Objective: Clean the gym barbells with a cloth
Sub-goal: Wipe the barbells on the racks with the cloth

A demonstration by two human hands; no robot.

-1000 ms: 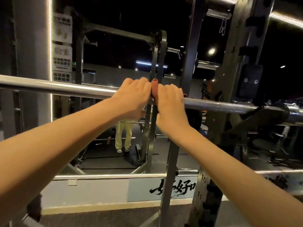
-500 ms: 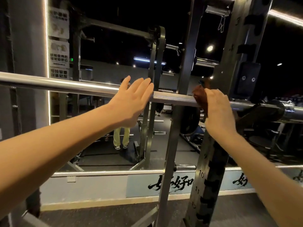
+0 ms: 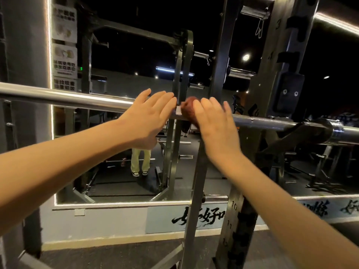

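Barbell (image 3: 77,99) spans 9 to 3 o'clock, racked at 3. Rack upright (image 3: 239,220) at 5 o'clock is stamped 10, 11; brush lettering on the wall strip (image 3: 194,220) is unreadable. Right grip (image 3: 211,121) wraps the reddish-brown cloth (image 3: 189,111) on the bar, slid left since 0.5 s ago, now just beside left grip (image 3: 147,117), which lies flat-fingered on the bar. Bar is smooth chrome on the left, knurled on the right.

Dim gym — wall mirror (image 3: 120,133), steel rack upright (image 3: 272,94), dark floor (image 3: 116,255).
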